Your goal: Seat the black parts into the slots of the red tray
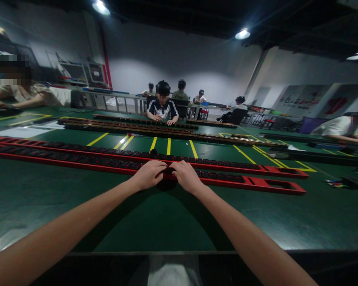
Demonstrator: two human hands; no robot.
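Two long red bars lie side by side across the bench, each set with a row of square black pieces. Over the nearer red bar (274, 186), my left hand (149, 174) and my right hand (185, 175) come together, fingertips almost touching. Both have their fingers bent and pressed together at a dark spot in the row; whatever is between them is hidden. Just behind my left hand runs the farther red bar (286, 171). A small black piece (153, 152) stands up from that bar's row.
The green bench (107, 226) carries yellow tape lines (168, 146). Long dark bars (131, 126) lie farther back. Across the bench a person (163, 105) in a dark jacket works; others sit left and right. Coloured wires (335, 183) lie at the right.
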